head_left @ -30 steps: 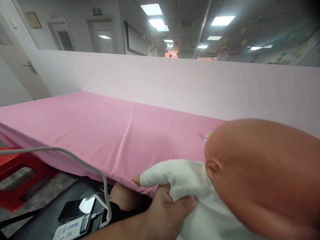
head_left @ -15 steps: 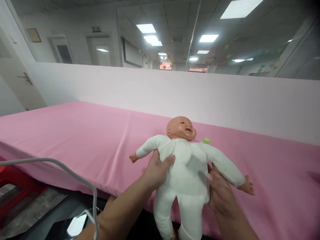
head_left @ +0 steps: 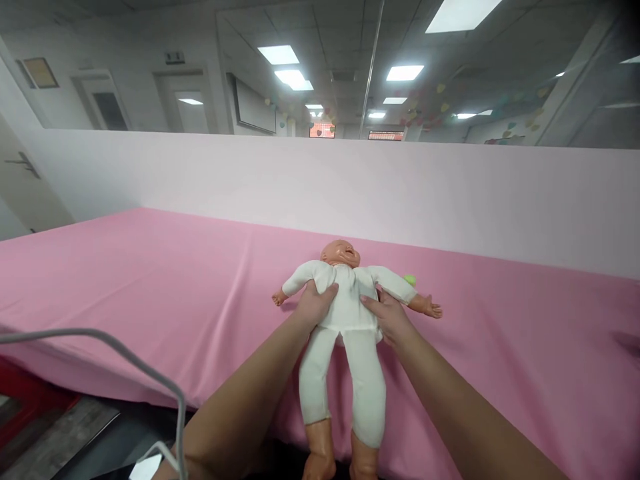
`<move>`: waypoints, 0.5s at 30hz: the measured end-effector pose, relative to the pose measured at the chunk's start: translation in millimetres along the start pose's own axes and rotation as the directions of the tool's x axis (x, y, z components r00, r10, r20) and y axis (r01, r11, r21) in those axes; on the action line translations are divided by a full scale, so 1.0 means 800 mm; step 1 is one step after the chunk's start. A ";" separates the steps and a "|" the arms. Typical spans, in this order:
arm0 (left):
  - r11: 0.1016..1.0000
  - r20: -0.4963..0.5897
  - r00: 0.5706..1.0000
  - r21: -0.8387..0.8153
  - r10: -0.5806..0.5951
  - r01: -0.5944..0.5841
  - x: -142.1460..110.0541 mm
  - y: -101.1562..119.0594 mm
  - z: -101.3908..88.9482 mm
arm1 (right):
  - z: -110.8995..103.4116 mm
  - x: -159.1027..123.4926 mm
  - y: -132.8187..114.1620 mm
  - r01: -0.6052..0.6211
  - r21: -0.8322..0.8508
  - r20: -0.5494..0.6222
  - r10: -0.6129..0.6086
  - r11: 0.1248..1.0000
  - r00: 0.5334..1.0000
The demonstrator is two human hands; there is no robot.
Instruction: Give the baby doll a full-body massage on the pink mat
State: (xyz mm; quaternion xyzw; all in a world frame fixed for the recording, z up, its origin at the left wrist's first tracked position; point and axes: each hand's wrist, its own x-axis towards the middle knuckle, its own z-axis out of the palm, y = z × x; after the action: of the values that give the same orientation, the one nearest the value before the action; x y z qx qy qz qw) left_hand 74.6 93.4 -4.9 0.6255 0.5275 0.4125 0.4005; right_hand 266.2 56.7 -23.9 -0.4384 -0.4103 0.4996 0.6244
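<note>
A baby doll [head_left: 346, 310] with a bald plastic head and a white cloth body lies face up over the pink-covered table [head_left: 175, 280]. Its head points to the wall and its bare feet hang toward me at the near edge. My left hand [head_left: 317, 301] grips the doll's side under one arm, thumb on the chest. On the other side my right hand [head_left: 389, 315] holds the torso the same way, its thumb on the front. The fingers of both hands are partly hidden behind the body. Just past the doll's outstretched arm is a small green object [head_left: 410, 279].
Behind the table runs a low white wall [head_left: 320, 180] with glass above it. A grey cable [head_left: 125, 353] loops across the lower left. Below the table edge there stand a red stool [head_left: 30, 400] and a dark surface [head_left: 105, 443].
Both hands have moved the doll away from me and lower, onto the table. Its legs show more fully now, and my view has shifted slightly right.
</note>
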 end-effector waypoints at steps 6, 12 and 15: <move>0.996 0.030 0.997 0.061 -0.065 0.063 0.019 -0.029 0.005 | -0.016 0.019 0.042 -0.002 -0.090 0.025 0.004 0.996 1.000; 0.912 -0.022 0.995 0.400 -0.095 0.095 0.024 -0.031 0.005 | -0.027 0.024 0.050 -0.021 -0.319 -0.066 0.000 0.948 0.998; 0.846 -0.030 0.998 0.528 -0.063 0.070 0.027 -0.032 0.004 | -0.026 0.022 0.045 -0.021 -0.451 -0.104 -0.030 0.892 0.994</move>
State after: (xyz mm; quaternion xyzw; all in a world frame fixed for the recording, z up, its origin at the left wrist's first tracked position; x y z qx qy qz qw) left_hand 71.3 117.9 -27.6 0.6904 0.6442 0.2412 0.2239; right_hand 279.3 74.9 -62.9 -0.5968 -0.4815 0.3648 0.5282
